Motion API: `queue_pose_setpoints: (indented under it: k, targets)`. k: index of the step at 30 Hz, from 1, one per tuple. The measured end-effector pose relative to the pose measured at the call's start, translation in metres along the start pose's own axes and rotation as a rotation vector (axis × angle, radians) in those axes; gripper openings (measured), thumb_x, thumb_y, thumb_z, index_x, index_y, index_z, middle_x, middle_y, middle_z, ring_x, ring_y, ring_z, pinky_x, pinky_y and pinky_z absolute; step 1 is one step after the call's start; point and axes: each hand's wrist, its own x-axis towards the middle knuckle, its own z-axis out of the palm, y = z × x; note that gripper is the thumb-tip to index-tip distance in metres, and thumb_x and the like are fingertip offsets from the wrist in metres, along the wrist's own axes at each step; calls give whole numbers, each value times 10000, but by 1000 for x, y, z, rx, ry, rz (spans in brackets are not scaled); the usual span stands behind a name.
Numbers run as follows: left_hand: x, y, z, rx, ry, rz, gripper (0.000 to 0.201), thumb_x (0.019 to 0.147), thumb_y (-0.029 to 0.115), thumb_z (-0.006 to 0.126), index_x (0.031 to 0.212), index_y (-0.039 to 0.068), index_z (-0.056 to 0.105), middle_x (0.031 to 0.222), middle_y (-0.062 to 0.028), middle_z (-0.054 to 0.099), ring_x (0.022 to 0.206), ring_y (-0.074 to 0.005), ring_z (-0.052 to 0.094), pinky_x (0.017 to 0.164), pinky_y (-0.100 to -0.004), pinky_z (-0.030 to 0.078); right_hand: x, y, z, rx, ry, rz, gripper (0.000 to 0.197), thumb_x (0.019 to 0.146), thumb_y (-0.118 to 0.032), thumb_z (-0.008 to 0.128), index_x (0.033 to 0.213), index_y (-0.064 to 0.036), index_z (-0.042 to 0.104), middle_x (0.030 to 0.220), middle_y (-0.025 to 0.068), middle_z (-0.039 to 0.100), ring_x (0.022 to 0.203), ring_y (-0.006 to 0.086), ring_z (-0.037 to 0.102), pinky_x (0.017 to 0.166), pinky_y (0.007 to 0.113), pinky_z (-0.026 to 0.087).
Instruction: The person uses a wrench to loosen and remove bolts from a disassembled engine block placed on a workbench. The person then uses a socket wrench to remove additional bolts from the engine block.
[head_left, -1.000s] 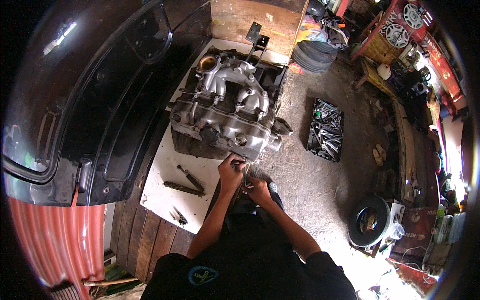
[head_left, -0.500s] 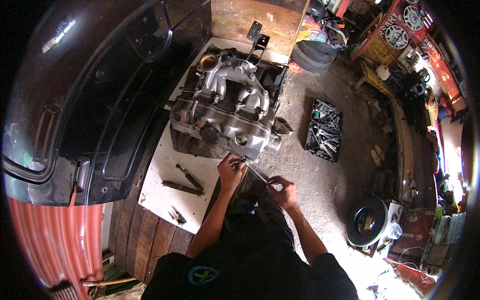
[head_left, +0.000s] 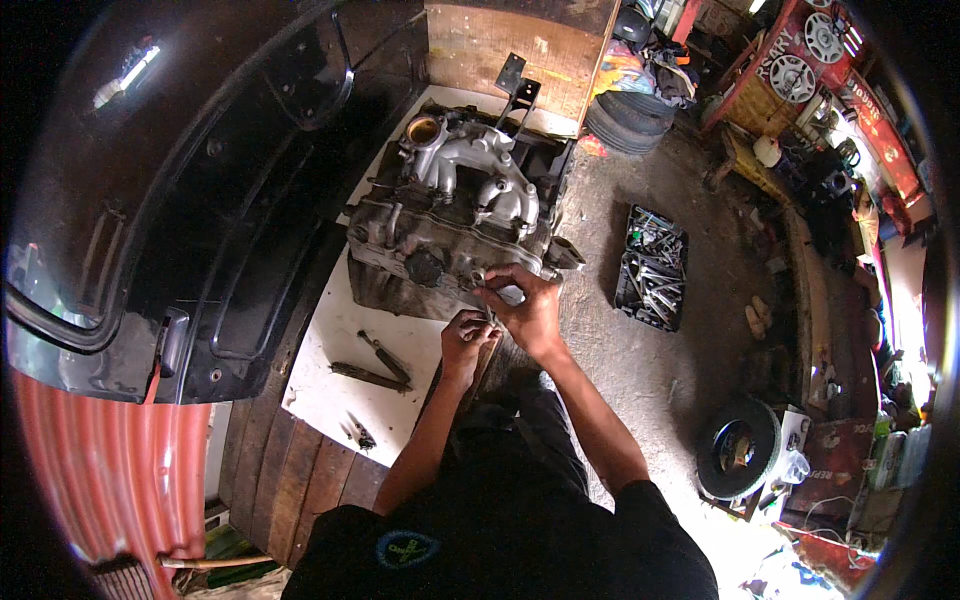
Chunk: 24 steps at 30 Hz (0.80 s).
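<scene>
A greasy metal engine (head_left: 440, 215) with a cast intake manifold (head_left: 470, 160) stands in front of me. At its near right corner my left hand (head_left: 467, 348) is closed, fingertips pinched together; what they hold is too small to make out. Just above and right of it, my right hand (head_left: 530, 312) reaches over the engine's edge. Its thumb and fingers are closed on a thin metal rod-like tool (head_left: 490, 313), mostly hidden by the fingers. The tool's lower end comes down to my left fingertips.
Left of my hands, dark slim tools (head_left: 370, 375) and small metal parts (head_left: 358, 433) lie on a white board (head_left: 322, 400). A black tray (head_left: 652, 268) of spanners and sockets rests on the floor at right. A black car panel (head_left: 200, 220) fills the left; tyres (head_left: 630, 120) are stacked behind.
My right hand has moved up and left, from below right of my left hand to above it. The thin tool has swung round with it. The left hand stays nearly in place.
</scene>
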Motion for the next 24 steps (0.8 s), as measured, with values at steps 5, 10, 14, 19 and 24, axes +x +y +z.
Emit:
queue_pose_setpoints:
  k: [5,10,14,19,24]
  targets:
    - [-5,-3,-12,-11,-37,68,140,841,-16,633,959,-42,562,883,-116,634,821,-191,656,767,-307,548,-39,8,-23,8,79,121,232,723,-1,782,915,11,652,864,92,690,801,146,663,727,271,524]
    - [-10,4,-21,90,32,48,153,831,-37,616,980,-53,588,904,-103,643,865,-166,629,802,-287,514,-96,36,-55,17,96,310,170,740,-33,759,884,-6,672,876,111,698,808,189,683,735,291,536]
    - [-4,4,-16,229,43,109,141,816,-38,639,952,-58,609,907,-104,653,843,-156,633,784,-271,511,-139,83,-53,-109,12,330,170,755,14,733,912,8,666,879,81,695,793,142,674,712,276,544]
    - [1,1,-8,329,7,159,158,781,-68,661,933,-54,621,896,-104,665,831,-144,636,761,-253,509,-159,129,-25,-179,-103,258,211,740,-38,745,939,-22,678,880,98,693,783,181,688,674,287,539]
    - [-2,11,-1,330,21,204,124,755,-87,668,865,-48,625,871,-95,672,801,-133,639,715,-243,513,-157,127,6,-137,-177,311,272,730,-71,750,976,0,656,896,132,677,800,228,683,689,332,551]
